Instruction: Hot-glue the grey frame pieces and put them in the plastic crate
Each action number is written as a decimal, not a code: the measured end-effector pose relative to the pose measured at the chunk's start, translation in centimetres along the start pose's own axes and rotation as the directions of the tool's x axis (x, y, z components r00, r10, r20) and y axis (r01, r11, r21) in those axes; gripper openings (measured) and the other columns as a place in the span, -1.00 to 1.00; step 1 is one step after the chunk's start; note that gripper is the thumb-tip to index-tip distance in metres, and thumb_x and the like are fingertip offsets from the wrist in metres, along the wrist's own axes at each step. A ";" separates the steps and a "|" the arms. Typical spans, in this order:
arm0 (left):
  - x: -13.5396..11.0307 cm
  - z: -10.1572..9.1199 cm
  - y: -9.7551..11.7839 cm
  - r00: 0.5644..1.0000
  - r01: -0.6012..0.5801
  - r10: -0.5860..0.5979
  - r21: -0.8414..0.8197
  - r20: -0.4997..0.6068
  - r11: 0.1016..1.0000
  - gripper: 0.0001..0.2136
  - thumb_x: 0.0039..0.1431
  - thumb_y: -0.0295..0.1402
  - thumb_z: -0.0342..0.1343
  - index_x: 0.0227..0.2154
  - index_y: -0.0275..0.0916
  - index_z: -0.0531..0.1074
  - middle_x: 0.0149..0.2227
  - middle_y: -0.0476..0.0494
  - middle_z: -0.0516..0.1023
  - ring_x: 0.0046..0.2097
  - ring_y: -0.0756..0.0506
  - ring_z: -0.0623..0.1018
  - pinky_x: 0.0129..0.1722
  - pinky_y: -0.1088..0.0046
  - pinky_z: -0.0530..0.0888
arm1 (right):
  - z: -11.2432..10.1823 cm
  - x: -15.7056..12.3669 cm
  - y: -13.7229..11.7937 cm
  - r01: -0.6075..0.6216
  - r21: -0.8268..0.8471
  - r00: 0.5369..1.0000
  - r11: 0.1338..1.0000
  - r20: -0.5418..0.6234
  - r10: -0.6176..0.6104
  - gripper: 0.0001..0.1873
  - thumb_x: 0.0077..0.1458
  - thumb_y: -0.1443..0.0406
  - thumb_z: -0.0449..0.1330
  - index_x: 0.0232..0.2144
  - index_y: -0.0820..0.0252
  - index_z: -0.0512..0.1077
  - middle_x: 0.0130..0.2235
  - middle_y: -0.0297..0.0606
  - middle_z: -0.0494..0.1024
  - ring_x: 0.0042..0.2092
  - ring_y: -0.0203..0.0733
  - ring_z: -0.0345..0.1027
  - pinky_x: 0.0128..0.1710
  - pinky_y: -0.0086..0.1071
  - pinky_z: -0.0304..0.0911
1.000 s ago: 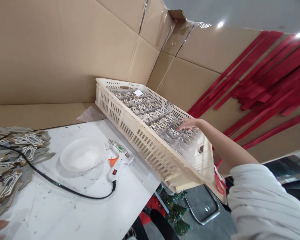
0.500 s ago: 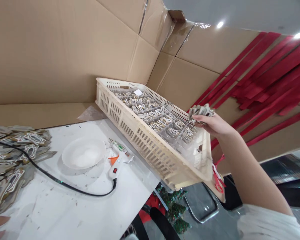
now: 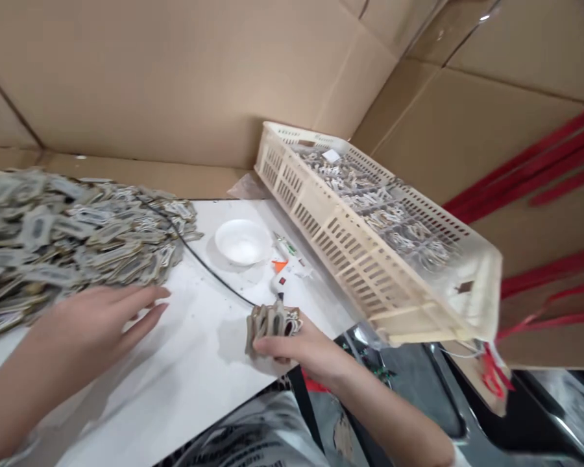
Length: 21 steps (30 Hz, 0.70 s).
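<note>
My right hand (image 3: pixel 304 350) grips a bunch of flat cut-out pieces (image 3: pixel 271 324) above the white table (image 3: pixel 194 383), the thumb pressed across the near side. Those pieces are greyish with brown edges and stand side by side; their exact kind is unclear. Beside a large heap of similar flat pieces (image 3: pixel 102 237), my left hand (image 3: pixel 97 324) hovers palm down, holding nothing, thumb and fingers apart. Just beyond the right hand lies a white glue gun (image 3: pixel 278 281) with an orange trigger, partly hidden by the held bunch. Left of the gun sits a white bowl (image 3: pixel 242 241).
A cream plastic crate (image 3: pixel 316 240) stands at the right, its compartments filled with small white-outlined pieces. The glue gun's black cord (image 3: pixel 199 259) crosses the table into the heap. Cardboard walls (image 3: pixel 175 84) enclose the back, with red ribbons (image 3: pixel 530 175) hanging at the right.
My right hand has brought the bunch from over the crate's far right side down to the table's front. My left hand has come further into view by the heap. The view has turned left.
</note>
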<state>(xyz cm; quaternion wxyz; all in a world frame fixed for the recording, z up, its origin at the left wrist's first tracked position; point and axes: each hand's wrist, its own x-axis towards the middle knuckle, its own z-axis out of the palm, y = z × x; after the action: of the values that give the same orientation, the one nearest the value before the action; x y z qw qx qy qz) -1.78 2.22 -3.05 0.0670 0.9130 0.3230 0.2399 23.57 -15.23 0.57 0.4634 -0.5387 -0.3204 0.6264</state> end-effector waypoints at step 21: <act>-2.0 4.8 4.7 0.955 -0.281 0.293 -0.184 0.041 0.942 -0.29 0.20 -0.16 0.13 0.38 -0.07 0.04 0.19 -0.20 0.48 0.11 -0.25 0.57 0.06 0.26 0.56 | 3.3 5.7 1.6 0.193 -0.640 0.979 0.744 0.081 -0.185 -0.43 -0.08 0.19 0.48 0.01 0.12 0.49 -0.08 -0.30 0.63 -0.09 -0.09 0.51 -0.12 -0.35 0.36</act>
<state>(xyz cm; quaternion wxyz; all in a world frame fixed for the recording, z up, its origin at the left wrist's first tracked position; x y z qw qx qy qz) 1.85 -2.52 -6.75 0.1227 0.9484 0.1617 0.2437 20.07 -10.19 -2.29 0.3094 -0.6259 -0.5715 0.4312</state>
